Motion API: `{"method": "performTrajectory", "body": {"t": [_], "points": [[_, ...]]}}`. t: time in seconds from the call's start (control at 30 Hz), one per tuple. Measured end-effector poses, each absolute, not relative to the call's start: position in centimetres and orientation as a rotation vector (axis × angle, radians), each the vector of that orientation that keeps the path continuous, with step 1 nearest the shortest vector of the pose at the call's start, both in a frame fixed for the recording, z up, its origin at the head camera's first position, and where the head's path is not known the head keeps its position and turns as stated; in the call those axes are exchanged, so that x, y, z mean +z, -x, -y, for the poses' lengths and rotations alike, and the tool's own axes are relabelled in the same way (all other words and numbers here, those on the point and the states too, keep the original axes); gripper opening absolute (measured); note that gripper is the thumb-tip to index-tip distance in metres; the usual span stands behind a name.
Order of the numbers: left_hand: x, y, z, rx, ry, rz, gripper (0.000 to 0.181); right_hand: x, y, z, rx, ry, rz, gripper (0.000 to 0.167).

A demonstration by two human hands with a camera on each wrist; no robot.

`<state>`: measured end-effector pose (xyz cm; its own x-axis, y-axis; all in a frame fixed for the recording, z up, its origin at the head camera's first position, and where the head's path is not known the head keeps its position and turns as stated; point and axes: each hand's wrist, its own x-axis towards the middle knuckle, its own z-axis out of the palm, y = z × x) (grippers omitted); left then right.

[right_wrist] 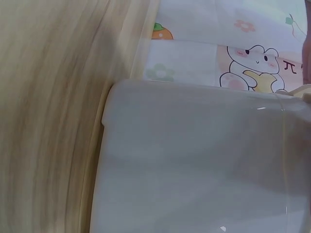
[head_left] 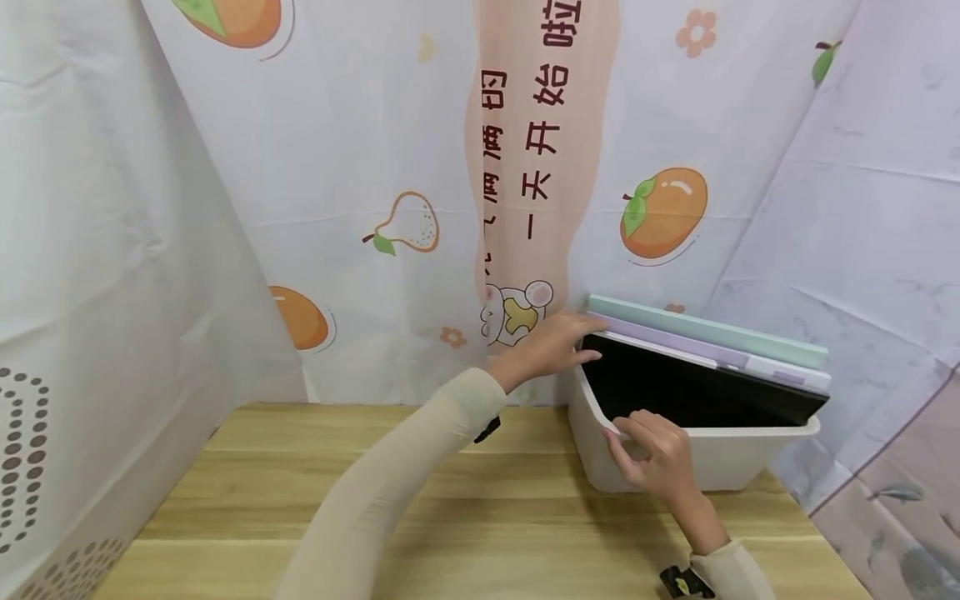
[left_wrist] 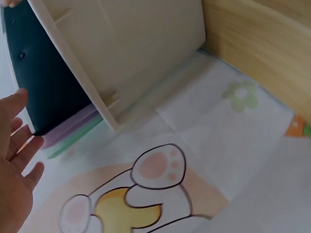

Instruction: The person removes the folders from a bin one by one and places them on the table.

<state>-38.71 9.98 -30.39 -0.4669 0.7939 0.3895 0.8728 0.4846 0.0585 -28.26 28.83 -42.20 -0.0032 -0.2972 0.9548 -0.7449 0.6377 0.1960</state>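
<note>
White bin [head_left: 738,460] stands at the right rear of the desk [head_left: 487,521], and your right hand [head_left: 660,458] pinches its near rim toward the left end, thumb outside and fingers curled over the edge. Inside the bin you have a row of flat pieces standing together, tilted, with their tops above the rim: a black piece [head_left: 675,383] at the front, a lilac piece [head_left: 667,339] behind it, and a mint-green piece [head_left: 712,332] at the back. Your left hand [head_left: 551,346] is at the left end of this row, its fingers spread and its thumb apart from them in front of the black piece; how firmly it touches the pieces, you cannot tell. Your left wrist view has the hand right at the corner of the row, beside the bin's end wall. Your right wrist view is mostly filled by the bin's outer wall. You wear cream sleeves [head_left: 412,467] on both arms. Beyond the desk hangs a white cloth [head_left: 352,125] printed with fruit, flowers, dark red characters and a cartoon animal holding a yellow heart.
</note>
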Motion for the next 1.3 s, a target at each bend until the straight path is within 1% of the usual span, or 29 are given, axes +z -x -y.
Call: {"method": "performTrajectory", "body": {"t": [0.23,0.43,0.67,1.03,1.3], "points": [[-31.3,40.4,-10.3,-0.972,1.372,2.43,0.045,-42.2,28.2,-28.6,0.463,-0.901,1.58,0.041],[-32.0,41.1,-10.5,-1.33,1.322,2.383,0.041,-42.0,28.3,-28.7,0.455,-0.901,1.592,0.04],[-33.1,41.8,-10.6,-1.425,1.34,2.357,0.039,-42.2,28.2,-28.9,0.437,-0.882,1.615,0.04],[-34.2,42.2,-11.0,-1.712,1.218,2.297,0.029,-42.1,27.9,-28.7,0.458,-0.864,1.63,0.04],[-34.7,42.9,-11.2,-1.873,1.117,2.319,0.027,-42.1,27.9,-28.5,0.456,-0.865,1.615,0.041]]}}
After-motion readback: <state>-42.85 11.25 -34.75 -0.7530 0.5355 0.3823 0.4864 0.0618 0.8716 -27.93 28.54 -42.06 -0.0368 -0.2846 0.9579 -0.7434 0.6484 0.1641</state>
